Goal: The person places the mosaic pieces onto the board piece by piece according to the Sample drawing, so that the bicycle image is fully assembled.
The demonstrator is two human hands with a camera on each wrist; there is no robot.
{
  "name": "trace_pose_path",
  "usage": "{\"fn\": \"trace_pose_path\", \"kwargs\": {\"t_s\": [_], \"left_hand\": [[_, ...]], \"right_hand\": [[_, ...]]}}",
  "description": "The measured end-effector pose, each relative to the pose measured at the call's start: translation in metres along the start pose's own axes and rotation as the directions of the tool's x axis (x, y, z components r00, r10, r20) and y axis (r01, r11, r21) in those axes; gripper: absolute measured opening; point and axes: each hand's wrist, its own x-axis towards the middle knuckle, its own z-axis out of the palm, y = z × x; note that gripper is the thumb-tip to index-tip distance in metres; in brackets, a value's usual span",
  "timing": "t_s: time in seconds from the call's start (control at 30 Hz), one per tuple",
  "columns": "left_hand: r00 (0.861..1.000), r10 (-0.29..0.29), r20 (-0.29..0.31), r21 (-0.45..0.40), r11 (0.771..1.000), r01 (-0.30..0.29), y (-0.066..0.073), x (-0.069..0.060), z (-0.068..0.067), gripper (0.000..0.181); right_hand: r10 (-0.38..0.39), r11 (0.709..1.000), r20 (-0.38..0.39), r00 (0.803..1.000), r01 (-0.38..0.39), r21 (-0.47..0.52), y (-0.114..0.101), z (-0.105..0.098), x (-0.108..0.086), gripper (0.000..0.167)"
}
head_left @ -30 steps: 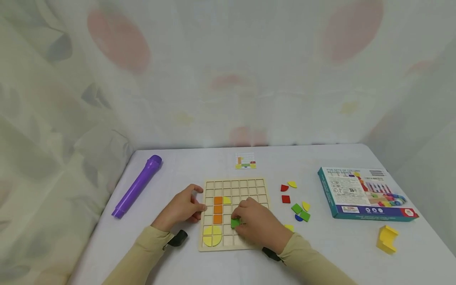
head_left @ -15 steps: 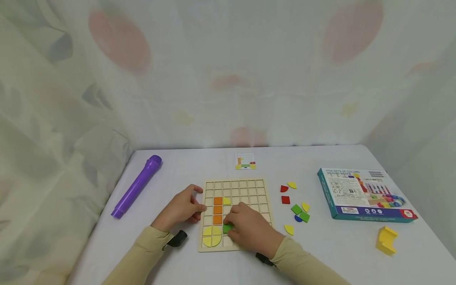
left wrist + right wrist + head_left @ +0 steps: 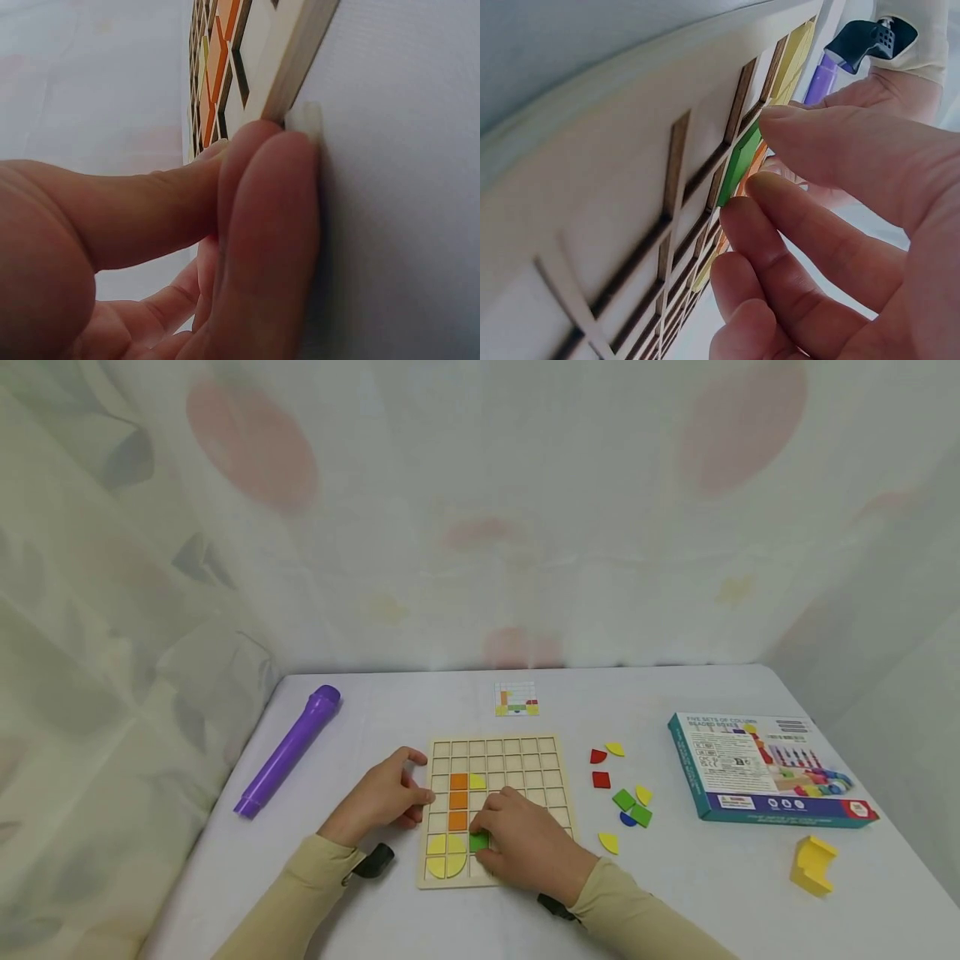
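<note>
A wooden grid board [image 3: 442,884] lies on the table between both hands. My left hand [image 3: 386,795] is at its left edge, thumb and fingertips gripping the rim [image 3: 281,79] in the left wrist view. With thumb and fingers, my right hand [image 3: 528,839] pinches a green square tile [image 3: 479,842] at a cell right of the lower orange tile. The right wrist view shows that green tile [image 3: 740,161] between the fingertips, almost level with the grid. Three orange square tiles [image 3: 458,800] stand in a column, a yellow quarter-circle tile [image 3: 477,782] beside the top one. Yellow pieces [image 3: 455,867] form a rounded shape at lower left.
Right of the board lie loose red [image 3: 601,780], yellow [image 3: 609,843], green [image 3: 623,800] and blue [image 3: 627,819] tiles. A pattern card [image 3: 517,699] lies behind it. A purple toy microphone [image 3: 288,752] is at left; a printed box [image 3: 772,768] and yellow block [image 3: 813,865] are at right.
My right hand has moved left with the green tile, from farther right on the board to the cell beside the orange column, and then stays there. My left hand has not moved.
</note>
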Motion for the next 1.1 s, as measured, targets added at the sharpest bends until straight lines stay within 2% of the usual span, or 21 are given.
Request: {"fn": "trace_pose_path", "kwargs": {"t_s": [0.7, 0.9, 1.1], "left_hand": [[1.0, 0.003, 0.007, 0.005, 1.0, -0.003, 0.0, 0.002, -0.002, 0.06], [1.0, -0.01, 0.005, 0.01, 1.0, 0.01, 0.0, 0.003, -0.001, 0.062], [1.0, -0.025, 0.005, 0.015, 1.0, 0.025, 0.002, 0.0, -0.001, 0.062]], "right_hand": [[-0.02, 1.0, -0.019, 1.0, 0.02, 0.0, 0.001, -0.003, -0.002, 0.016], [0.0, 1.0, -0.053, 0.999, -0.001, -0.022, 0.01, -0.008, -0.007, 0.018], [0.046, 0.999, -0.08, 0.996, -0.048, -0.026, 0.026, -0.015, -0.023, 0.018]]}}
